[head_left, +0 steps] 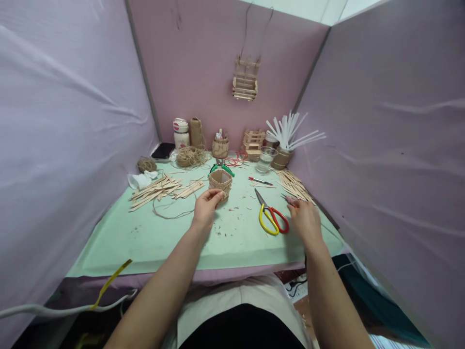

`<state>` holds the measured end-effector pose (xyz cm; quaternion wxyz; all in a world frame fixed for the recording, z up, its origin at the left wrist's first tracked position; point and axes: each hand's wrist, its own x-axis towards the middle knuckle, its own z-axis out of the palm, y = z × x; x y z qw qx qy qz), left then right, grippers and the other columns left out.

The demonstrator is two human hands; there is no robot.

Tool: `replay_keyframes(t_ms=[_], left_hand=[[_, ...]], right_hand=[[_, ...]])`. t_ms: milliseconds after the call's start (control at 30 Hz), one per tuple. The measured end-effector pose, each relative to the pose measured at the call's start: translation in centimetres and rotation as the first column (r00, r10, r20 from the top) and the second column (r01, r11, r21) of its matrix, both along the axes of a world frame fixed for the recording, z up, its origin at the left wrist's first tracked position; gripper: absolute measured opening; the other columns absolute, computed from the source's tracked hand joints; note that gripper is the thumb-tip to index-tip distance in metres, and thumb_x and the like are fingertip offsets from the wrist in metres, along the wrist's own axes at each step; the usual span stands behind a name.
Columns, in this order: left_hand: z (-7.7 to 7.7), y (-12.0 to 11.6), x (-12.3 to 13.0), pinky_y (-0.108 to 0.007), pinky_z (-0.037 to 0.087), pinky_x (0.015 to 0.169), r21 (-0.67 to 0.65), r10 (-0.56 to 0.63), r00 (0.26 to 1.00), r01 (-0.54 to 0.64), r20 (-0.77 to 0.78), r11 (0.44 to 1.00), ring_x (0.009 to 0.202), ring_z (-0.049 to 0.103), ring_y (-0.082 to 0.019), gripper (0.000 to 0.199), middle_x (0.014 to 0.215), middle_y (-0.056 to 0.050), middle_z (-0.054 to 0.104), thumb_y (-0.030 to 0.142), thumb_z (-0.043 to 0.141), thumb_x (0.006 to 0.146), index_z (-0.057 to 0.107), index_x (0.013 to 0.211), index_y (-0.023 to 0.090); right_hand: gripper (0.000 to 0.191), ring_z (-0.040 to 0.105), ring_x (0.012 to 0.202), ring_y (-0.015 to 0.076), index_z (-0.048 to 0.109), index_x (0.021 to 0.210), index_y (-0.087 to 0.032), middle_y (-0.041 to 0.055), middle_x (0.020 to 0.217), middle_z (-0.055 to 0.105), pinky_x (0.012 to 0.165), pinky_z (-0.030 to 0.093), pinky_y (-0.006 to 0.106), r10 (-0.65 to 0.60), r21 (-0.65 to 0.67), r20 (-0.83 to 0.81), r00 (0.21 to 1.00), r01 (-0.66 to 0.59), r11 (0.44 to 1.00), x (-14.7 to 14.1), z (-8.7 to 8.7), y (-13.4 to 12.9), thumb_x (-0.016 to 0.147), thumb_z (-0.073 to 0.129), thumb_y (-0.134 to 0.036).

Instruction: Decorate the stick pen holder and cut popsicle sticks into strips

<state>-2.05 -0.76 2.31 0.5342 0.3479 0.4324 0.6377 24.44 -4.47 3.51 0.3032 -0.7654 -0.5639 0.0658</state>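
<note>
My left hand (208,206) is closed at the near side of a small angular, open-topped container (220,180) wrapped in twine, its fingertips pinched against the lower wall. From about that hand a loose strand of twine (170,216) curves off to the left. On the right, my right hand (304,215) grips a small reddish tool (291,200) with a thin dark tip pointing left; the fingers cover most of it. Between the hands lie scissors (269,213) with one yellow and one red handle, blades towards the back. Green-handled pliers (221,167) rest behind the container.
Wooden sticks (156,191) lie in a pile at left, with more sticks (295,184) at right. A pen (260,181), a clear cup of water (266,159) and a holder of white sticks (285,157) stand or lie behind. Twine (189,156) is heaped at the back.
</note>
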Motion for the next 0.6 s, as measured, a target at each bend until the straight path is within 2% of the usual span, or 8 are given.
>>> replay_keyframes(t_ms=[67, 133, 200, 300, 433, 533, 600], left_hand=[[-0.1, 0.0, 0.0, -0.020, 0.031, 0.052, 0.002, -0.001, 1.000, 0.001, -0.007, 1.000, 0.058, 0.048, -0.008, 0.030, 0.065, 0.001, 0.061, 0.033, 0.079, 0.054, 0.067, 0.075, 0.014], [-0.2, 0.1, 0.0, -0.020, 0.031, 0.052, 0.004, 0.002, 1.000, -0.002, -0.015, 1.000, 0.058, 0.048, -0.008, 0.029, 0.065, 0.001, 0.061, 0.033, 0.079, 0.054, 0.067, 0.074, 0.014], [-0.2, 0.1, 0.0, -0.020, 0.031, 0.052, 0.001, 0.005, 1.000, -0.005, -0.023, 1.000, 0.059, 0.049, -0.008, 0.029, 0.066, 0.000, 0.062, 0.033, 0.079, 0.054, 0.067, 0.074, 0.015], [-0.3, 0.2, 0.0, -0.020, 0.032, 0.053, -0.009, 0.007, 1.000, -0.007, -0.030, 1.000, 0.061, 0.051, -0.009, 0.029, 0.067, 0.000, 0.062, 0.033, 0.078, 0.054, 0.067, 0.074, 0.015], [-0.2, 0.1, 0.0, -0.021, 0.034, 0.054, -0.007, 0.005, 0.999, -0.005, -0.032, 1.000, 0.062, 0.052, -0.010, 0.030, 0.065, 0.000, 0.062, 0.034, 0.078, 0.055, 0.067, 0.075, 0.015], [-0.2, 0.1, -0.1, -0.021, 0.033, 0.053, -0.003, 0.000, 0.999, 0.000, -0.040, 1.000, 0.061, 0.052, -0.010, 0.030, 0.067, -0.001, 0.063, 0.034, 0.077, 0.055, 0.067, 0.076, 0.015], [-0.3, 0.1, -0.1, -0.021, 0.033, 0.053, -0.001, -0.007, 0.999, 0.007, -0.050, 1.000, 0.060, 0.050, -0.009, 0.029, 0.068, -0.001, 0.063, 0.035, 0.077, 0.056, 0.067, 0.076, 0.015]], right_hand=[[0.018, 0.058, 0.099, 0.0241, 0.067, 0.088, -0.017, 0.0126, 0.100, 0.067, 0.089, 0.039, 0.034, 0.226, -0.012, 0.020, 0.974, -0.226, 0.974, -3.1, 0.4, 0.6, 0.086, 0.050, -0.024], [0.013, 0.060, 0.091, 0.0170, 0.068, 0.084, -0.022, 0.0041, 0.094, 0.068, 0.084, 0.041, 0.026, 0.444, -0.052, 0.024, 0.896, -0.442, 0.895, -6.4, 0.3, 1.7, 0.085, 0.055, -0.023], [0.011, 0.061, 0.090, 0.0154, 0.068, 0.082, -0.022, 0.0022, 0.090, 0.068, 0.083, 0.041, 0.025, 0.576, -0.097, 0.032, 0.817, -0.571, 0.815, -9.2, -0.1, 3.0, 0.084, 0.058, -0.020], [0.008, 0.060, 0.092, 0.0180, 0.066, 0.085, -0.017, 0.0043, 0.092, 0.066, 0.086, 0.044, 0.034, 0.649, -0.158, 0.039, 0.760, -0.636, 0.755, -11.7, -1.0, 4.8, 0.086, 0.060, -0.023], [0.020, 0.060, 0.092, 0.0182, 0.063, 0.096, -0.015, 0.0050, 0.102, 0.064, 0.084, 0.049, 0.040, 0.684, -0.201, -0.036, 0.729, -0.676, 0.709, -12.3, -1.9, 6.1, 0.090, 0.058, -0.033], [0.019, 0.061, 0.087, 0.0169, 0.062, 0.093, -0.015, 0.0038, 0.096, 0.064, 0.080, 0.050, 0.038, 0.668, -0.156, -0.164, 0.726, -0.688, 0.709, -11.9, -2.0, 6.1, 0.089, 0.059, -0.033], [0.018, 0.060, 0.079, 0.0155, 0.062, 0.089, -0.015, 0.0015, 0.085, 0.063, 0.076, 0.049, 0.035, 0.632, -0.087, -0.284, 0.721, -0.676, 0.732, -11.3, -1.8, 5.9, 0.085, 0.062, -0.032]])
